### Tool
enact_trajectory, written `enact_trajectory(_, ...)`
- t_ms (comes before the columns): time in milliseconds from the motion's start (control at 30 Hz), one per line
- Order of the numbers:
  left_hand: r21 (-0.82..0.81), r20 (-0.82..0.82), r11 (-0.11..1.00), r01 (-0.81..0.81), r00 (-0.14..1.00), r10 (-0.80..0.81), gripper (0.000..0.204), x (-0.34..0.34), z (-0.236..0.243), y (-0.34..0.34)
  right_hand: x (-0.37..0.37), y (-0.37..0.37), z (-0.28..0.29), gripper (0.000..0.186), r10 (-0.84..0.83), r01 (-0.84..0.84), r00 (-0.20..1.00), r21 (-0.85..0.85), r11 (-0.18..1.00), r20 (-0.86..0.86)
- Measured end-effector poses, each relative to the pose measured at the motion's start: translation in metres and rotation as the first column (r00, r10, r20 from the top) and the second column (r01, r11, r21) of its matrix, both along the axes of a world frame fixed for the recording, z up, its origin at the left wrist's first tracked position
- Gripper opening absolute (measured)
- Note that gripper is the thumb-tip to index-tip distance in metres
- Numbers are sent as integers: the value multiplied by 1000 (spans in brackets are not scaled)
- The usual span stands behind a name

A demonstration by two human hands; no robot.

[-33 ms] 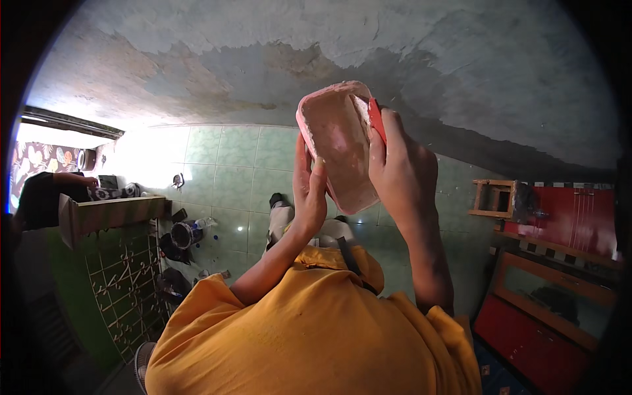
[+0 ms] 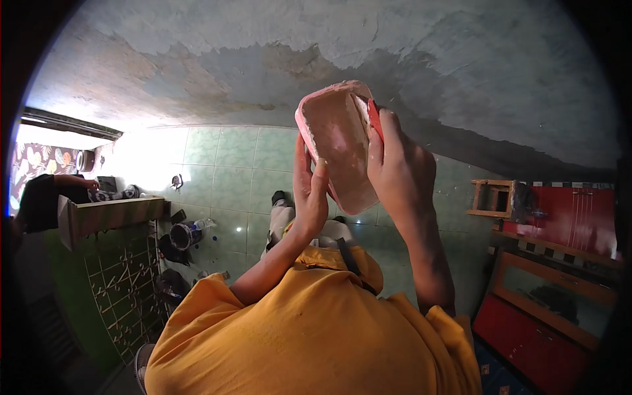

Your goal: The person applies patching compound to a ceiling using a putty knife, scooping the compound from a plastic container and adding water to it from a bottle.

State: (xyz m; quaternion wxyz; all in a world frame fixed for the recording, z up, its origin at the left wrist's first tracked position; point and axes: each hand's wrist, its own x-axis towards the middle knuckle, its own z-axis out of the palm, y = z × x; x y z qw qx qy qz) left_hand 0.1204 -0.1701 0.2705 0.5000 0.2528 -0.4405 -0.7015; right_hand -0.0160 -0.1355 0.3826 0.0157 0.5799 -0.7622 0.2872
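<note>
A pink rectangular plastic tub (image 2: 339,148), tilted, is held up before me near the wall. Whitish putty smears its rim and inside. My left hand (image 2: 313,194) grips the tub's left side, thumb over the rim and fingers along the outside. In my right hand (image 2: 401,158) is a red-handled putty knife (image 2: 374,120). Its blade is coated with pale putty and lies along the tub's inner right side, near the far end. The fingers partly hide the handle.
Beyond the tub rises a patchy grey plastered wall (image 2: 263,72). Green tiles (image 2: 234,168) cover the floor. At left, a person's arm (image 2: 69,181) rests near a wooden ledge (image 2: 118,214); a dark bucket (image 2: 184,235) stands below. A wooden stool (image 2: 492,197) and red cabinet (image 2: 526,336) are at right.
</note>
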Motion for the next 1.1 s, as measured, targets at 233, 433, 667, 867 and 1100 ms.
enact_trajectory(233,68,-89,997,27,996,-21,81,-4,12,-26,10,-37,-16,34,-23,13,984,-57,998,-177)
enact_trajectory(433,50,-145,997,56,988,-48,75,11,-7,-74,23,-74,-14,30,-99,111,991,142,984,-91)
enact_trajectory(667,7,-139,997,80,987,-78,74,33,-19,-122,55,-98,-21,33,-159,157,987,111,981,7)
enact_trajectory(867,-1,-112,986,170,979,-169,76,47,-25,-149,87,-123,-6,33,-204,203,979,27,979,6)
enact_trajectory(1100,-1,-82,983,183,980,-183,83,57,-15,-160,90,-156,-9,27,-262,284,938,70,956,-226)
